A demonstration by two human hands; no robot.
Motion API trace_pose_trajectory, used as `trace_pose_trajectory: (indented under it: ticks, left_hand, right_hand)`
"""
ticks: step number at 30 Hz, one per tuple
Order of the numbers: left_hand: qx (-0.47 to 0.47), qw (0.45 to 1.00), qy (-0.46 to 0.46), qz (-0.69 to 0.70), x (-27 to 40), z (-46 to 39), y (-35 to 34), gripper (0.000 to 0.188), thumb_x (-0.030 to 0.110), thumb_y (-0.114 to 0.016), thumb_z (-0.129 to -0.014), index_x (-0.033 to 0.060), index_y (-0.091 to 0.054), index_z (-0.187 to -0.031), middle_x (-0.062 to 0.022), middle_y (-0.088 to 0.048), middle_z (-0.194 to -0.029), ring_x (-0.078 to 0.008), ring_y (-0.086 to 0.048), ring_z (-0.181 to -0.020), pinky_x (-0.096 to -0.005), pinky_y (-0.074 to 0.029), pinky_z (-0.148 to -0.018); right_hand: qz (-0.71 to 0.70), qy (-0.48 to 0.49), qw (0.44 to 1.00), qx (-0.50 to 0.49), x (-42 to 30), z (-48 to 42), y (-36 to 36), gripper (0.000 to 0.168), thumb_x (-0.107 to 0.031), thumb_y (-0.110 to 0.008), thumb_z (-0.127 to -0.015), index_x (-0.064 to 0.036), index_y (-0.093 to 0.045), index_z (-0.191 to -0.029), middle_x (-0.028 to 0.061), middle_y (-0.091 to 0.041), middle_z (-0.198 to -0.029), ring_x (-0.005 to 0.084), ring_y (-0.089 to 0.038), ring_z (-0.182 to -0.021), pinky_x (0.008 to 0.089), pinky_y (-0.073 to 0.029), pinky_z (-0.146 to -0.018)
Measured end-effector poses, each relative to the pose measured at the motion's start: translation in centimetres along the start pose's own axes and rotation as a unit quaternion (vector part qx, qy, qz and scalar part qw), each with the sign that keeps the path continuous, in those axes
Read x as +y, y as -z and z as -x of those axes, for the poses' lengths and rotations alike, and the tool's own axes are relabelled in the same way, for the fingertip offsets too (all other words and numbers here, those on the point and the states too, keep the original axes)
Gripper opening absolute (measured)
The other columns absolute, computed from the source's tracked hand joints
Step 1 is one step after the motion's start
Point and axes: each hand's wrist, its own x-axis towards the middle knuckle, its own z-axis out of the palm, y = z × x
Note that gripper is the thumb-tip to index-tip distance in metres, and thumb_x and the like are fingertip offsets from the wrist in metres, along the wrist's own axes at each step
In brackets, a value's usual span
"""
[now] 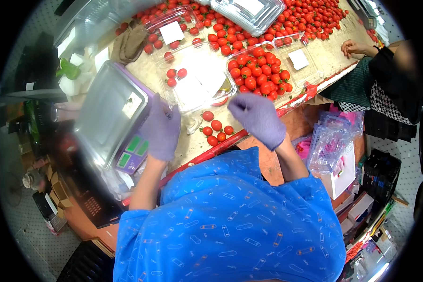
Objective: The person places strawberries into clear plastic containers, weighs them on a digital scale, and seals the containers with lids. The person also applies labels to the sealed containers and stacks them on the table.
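Both my hands wear purple knit gloves. My left hand (pixel 163 132) is at the right edge of a digital weighing scale (pixel 107 112), thumb and fingers apart, with nothing seen in it. Over the table's red front edge, my right hand (pixel 259 118) has curled fingers; whether they hold anything is hidden. Between my hands lie several loose cherry tomatoes (pixel 216 125). Beyond them, a clear plastic clamshell box (pixel 167 90) holds white paper and a few tomatoes. A second clamshell (pixel 294 83), its lid open, is heaped with cherry tomatoes (pixel 257 72) just beyond my right hand.
A large spread of cherry tomatoes (pixel 310 16) covers the table's far side, with a stack of clear boxes (pixel 250 14) on it. A brown cloth (pixel 128 44) and a green pepper (pixel 68 69) lie left. Another person's hand (pixel 356 48) rests at right. Purple baskets (pixel 320 141) stand below.
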Motion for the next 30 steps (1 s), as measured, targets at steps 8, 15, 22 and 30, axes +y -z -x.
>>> trace_pose_trajectory:
  ticks: [8,15,22,30]
  left_hand:
    - [-0.176,0.934,-0.295,-0.099,1.9,3.7,-2.7,0.05,0.02,-0.067,-0.074,0.0046,-0.053,-0.119,-0.0204,-0.058,-0.114,-0.0306,-0.063,-0.078,-0.0402,-0.052,-0.063]
    - [-0.316,0.925,-0.209,-0.031,2.0,2.3,-3.0,0.052,0.022,-0.066,-0.074,0.0048,-0.048,-0.12,-0.0193,-0.052,-0.113,-0.0366,-0.061,-0.082,-0.0438,-0.052,-0.067]
    - [-0.305,0.945,-0.114,0.034,1.6,3.1,-3.3,0.041,0.025,-0.064,-0.078,0.0075,-0.049,-0.113,-0.0195,-0.054,-0.101,-0.0394,-0.061,-0.079,-0.0462,-0.051,-0.068]
    - [-0.302,0.947,-0.092,0.051,0.6,3.5,-4.3,0.045,0.026,-0.064,-0.079,0.0094,-0.052,-0.119,-0.0201,-0.054,-0.104,-0.0396,-0.06,-0.084,-0.0459,-0.05,-0.074]
  right_hand:
    - [0.173,0.021,0.983,-0.063,2.0,1.4,-6.5,0.031,-0.031,-0.068,-0.077,-0.006,-0.059,-0.094,0.0154,-0.06,-0.088,0.0315,-0.062,-0.084,0.0423,-0.052,-0.07]
    - [0.198,0.08,0.97,-0.117,2.7,1.3,-7.2,0.043,-0.031,-0.075,-0.067,-0.004,-0.058,-0.097,0.0157,-0.06,-0.089,0.0318,-0.061,-0.084,0.0416,-0.051,-0.073]
    - [0.111,0.092,0.987,-0.074,3.9,1.8,-10.0,0.034,-0.026,-0.069,-0.071,-0.004,-0.055,-0.093,0.0165,-0.06,-0.083,0.0338,-0.062,-0.076,0.0438,-0.05,-0.067]
    - [0.129,0.104,0.984,-0.06,4.6,1.8,-10.9,0.037,-0.02,-0.068,-0.073,-0.003,-0.054,-0.103,0.0176,-0.061,-0.085,0.0338,-0.063,-0.075,0.043,-0.051,-0.067]
